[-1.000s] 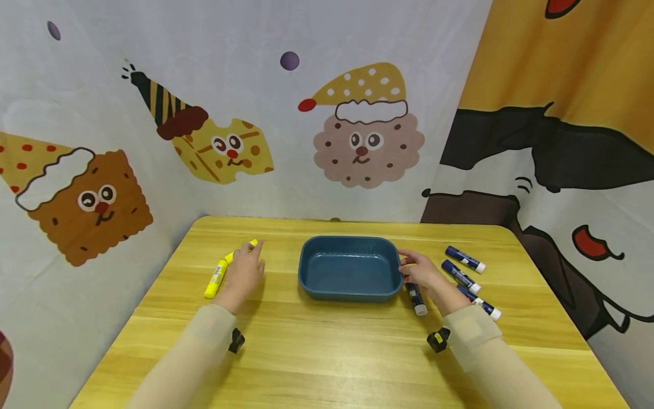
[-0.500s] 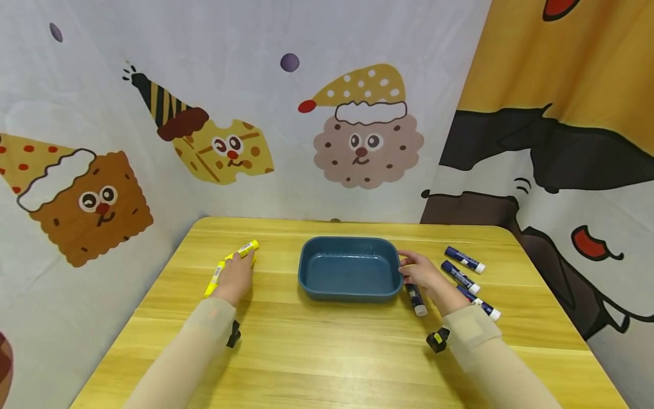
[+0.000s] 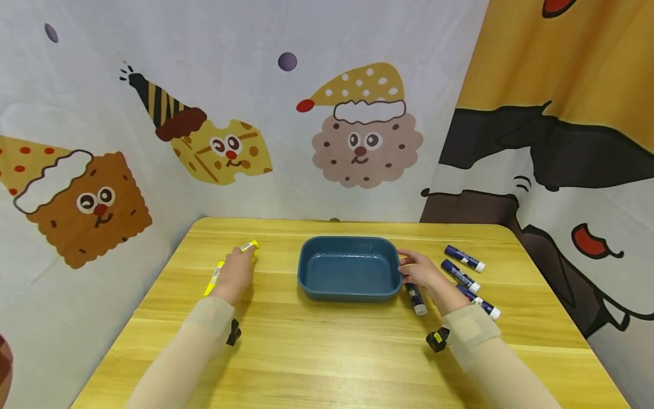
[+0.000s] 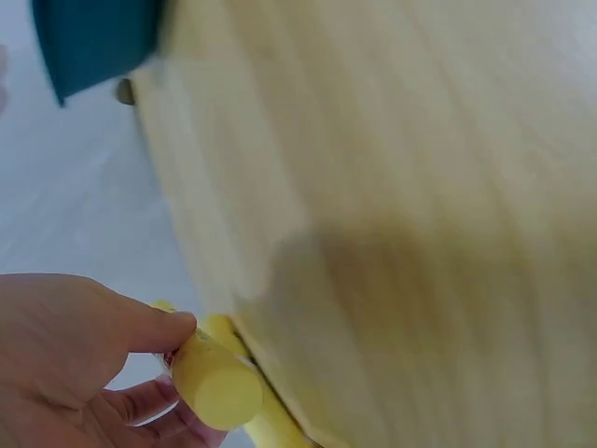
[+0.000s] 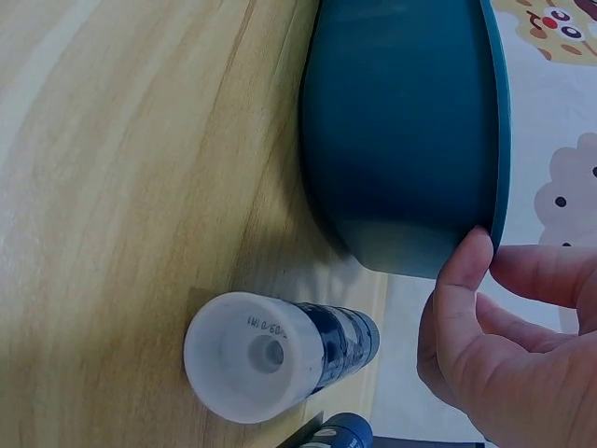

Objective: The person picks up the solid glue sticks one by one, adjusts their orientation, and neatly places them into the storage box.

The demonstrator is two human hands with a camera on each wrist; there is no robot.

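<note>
In the left wrist view, my left hand (image 4: 65, 359) pinches a yellow glue stick (image 4: 219, 387) between thumb and fingers, its round end facing the camera. A second yellow stick (image 4: 275, 420) lies right behind it. From the head view, my left hand (image 3: 238, 274) covers most of the held one; yellow glue sticks show past the fingertips (image 3: 249, 245) and to the left (image 3: 214, 278). My right hand (image 5: 522, 350) pinches the right rim of a dark blue rectangular box (image 5: 401, 140), thumb and finger on either side. Inside, the box (image 3: 349, 296) holds nothing.
Beneath my right hand lies a navy glue stick (image 3: 416, 299) with a white end, close beside the box. Farther right, three more navy sticks rest on the wooden table (image 3: 327, 352), one of them here (image 3: 461, 276). A printed curtain (image 3: 291, 142) stands behind the table.
My left hand has drawn back slightly toward the left and lowered over the yellow glue sticks, its fingers closing round one. The right hand and box have stayed put.
</note>
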